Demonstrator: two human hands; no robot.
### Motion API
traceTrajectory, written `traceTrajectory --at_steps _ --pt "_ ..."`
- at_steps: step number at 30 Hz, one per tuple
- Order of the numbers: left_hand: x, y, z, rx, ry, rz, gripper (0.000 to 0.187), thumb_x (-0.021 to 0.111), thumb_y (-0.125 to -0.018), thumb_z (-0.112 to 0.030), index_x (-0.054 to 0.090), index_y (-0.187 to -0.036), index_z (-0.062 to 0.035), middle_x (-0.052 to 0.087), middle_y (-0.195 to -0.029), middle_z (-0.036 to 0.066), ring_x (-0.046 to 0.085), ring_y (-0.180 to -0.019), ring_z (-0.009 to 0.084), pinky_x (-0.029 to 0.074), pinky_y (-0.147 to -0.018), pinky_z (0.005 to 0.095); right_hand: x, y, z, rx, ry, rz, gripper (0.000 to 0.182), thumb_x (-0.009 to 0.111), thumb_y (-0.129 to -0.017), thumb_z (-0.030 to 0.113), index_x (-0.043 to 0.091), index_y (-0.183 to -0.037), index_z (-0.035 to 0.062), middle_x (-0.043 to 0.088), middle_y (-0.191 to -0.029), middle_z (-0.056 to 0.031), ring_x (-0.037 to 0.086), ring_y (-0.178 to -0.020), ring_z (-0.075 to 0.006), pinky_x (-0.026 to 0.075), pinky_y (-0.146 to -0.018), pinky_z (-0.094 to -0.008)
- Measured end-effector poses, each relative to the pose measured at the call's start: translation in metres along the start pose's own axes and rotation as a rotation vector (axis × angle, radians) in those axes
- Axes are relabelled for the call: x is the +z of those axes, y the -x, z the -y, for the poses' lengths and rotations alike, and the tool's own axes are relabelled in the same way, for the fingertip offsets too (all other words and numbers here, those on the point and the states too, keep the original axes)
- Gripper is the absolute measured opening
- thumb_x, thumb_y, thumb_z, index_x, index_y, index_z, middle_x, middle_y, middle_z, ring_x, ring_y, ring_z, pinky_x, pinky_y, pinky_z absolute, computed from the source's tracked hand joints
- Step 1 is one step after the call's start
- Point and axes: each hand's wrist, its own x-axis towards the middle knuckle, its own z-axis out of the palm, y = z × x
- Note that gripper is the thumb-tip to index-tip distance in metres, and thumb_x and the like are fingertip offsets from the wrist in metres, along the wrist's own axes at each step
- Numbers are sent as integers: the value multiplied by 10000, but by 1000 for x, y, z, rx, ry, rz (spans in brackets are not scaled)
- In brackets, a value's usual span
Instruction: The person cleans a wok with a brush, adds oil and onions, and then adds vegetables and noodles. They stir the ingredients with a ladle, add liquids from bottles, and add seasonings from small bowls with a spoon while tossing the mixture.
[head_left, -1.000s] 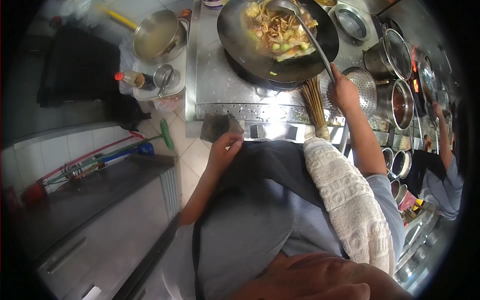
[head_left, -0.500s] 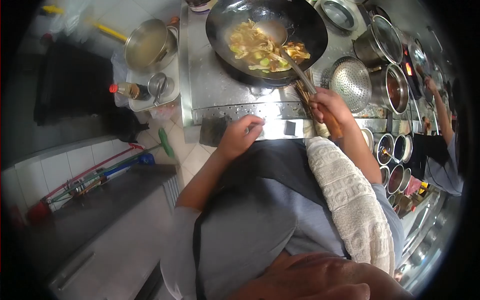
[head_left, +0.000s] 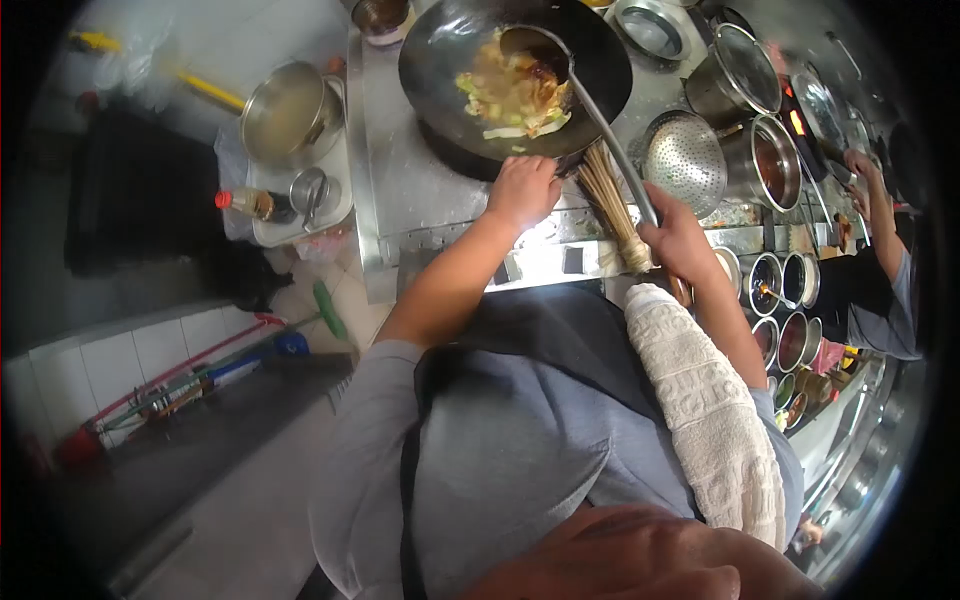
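My right hand [head_left: 682, 240] is closed round the wooden end of a long-handled ladle [head_left: 607, 128]. The ladle's bowl rests in the far part of a large black wok [head_left: 600, 75], its underside hidden by food. Sliced vegetables [head_left: 515, 100] in brownish sauce lie in the middle of the wok. My left hand [head_left: 527, 190] is at the wok's near rim, fingers curled against it; their tips are hidden. Just left of my right hand lies a bamboo wok brush [head_left: 608, 195], bound at its near end.
A perforated strainer [head_left: 684, 163] and steel pots [head_left: 765, 165] stand right of the wok. Several seasoning containers [head_left: 766, 280] line the near right. At left, a tray holds a pan [head_left: 290, 115] and a red-capped bottle [head_left: 250, 203]. Another person's arm [head_left: 882, 215] shows at far right.
My left hand has moved from above the counter's front edge forward to the wok's rim. The ladle's bowl has turned and shifted left, and the food is gathered closer together.
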Motion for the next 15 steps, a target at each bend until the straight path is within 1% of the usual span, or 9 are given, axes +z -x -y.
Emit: traceTrajectory --at_steps 1,4,5,6,7,10,13,14,15 --pt "0 -1 1 -1 1 -19 379 702 -836 -180 633 -1181 -39 651 -1116 160 597 -1101 357 453 -928 464 1 -2 2 -4 4 -29 614 592 -811 26 495 -1415 -19 717 -925 -123 701 -827 -341 540 -760 -431" --pt "0 14 -11 52 26 -138 423 724 -755 -122 660 -1158 -13 629 -1209 222 592 -1144 393 455 -1025 473 2 -7 -14 180 437 -66 695 654 -795 69 486 -1465 140 672 -1072 -278 667 -939 -435 531 -802 -499" --pt "-10 14 -14 115 174 -94 319 718 -757 -92 685 -1062 -6 636 -1226 214 593 -1154 398 471 -1016 475 6 -12 -22 179 557 -53 591 637 -902 331 510 -1449 148 716 -1016 -211 689 -964 -402 540 -853 -499" --pt "-19 13 -19 191 240 -120 189 708 -776 -88 696 -939 7 652 -1207 203 608 -1147 393 487 -1001 476 9 -16 -28 95 570 -64 536 603 -932 358 526 -1420 152 721 -984 -206 699 -928 -396 543 -821 -513" --pt "-45 11 -35 240 268 -121 130 715 -809 -113 692 -852 7 671 -1178 187 630 -1129 372 499 -986 457 6 -23 -14 122 599 19 507 581 -955 349 520 -1420 155 723 -959 -203 706 -883 -396 552 -786 -514" --pt "-102 7 -67 212 462 -34 120 703 -846 -34 716 -958 6 697 -935 146 694 -856 292 547 -784 333 32 -40 -38 93 522 -37 411 538 -960 223 537 -1360 130 729 -964 -169 716 -824 -377 566 -728 -510" --pt "-120 15 -63 10 542 -54 128 718 -856 -27 733 -978 7 680 -809 79 646 -744 154 513 -688 279 23 -37 -26 -6 554 92 212 557 -932 152 673 -1094 77 720 -940 -147 712 -863 -366 573 -770 -467" --pt "-120 24 -60 -50 526 -55 119 731 -856 -35 740 -969 3 678 -780 59 632 -722 134 508 -672 274 9 -33 -20 2 561 74 212 557 -932 152 673 -1094 77 720 -940 -147 712 -863 -366 573 -770 -467" --pt "-121 33 -61 -116 508 -62 112 744 -855 -42 746 -959 -1 677 -752 38 618 -700 115 502 -656 269 -16 -26 -5 -122 439 -183 191 572 -939 158 692 -1059 70 717 -934 -146 715 -857 -335 573 -773 -437"
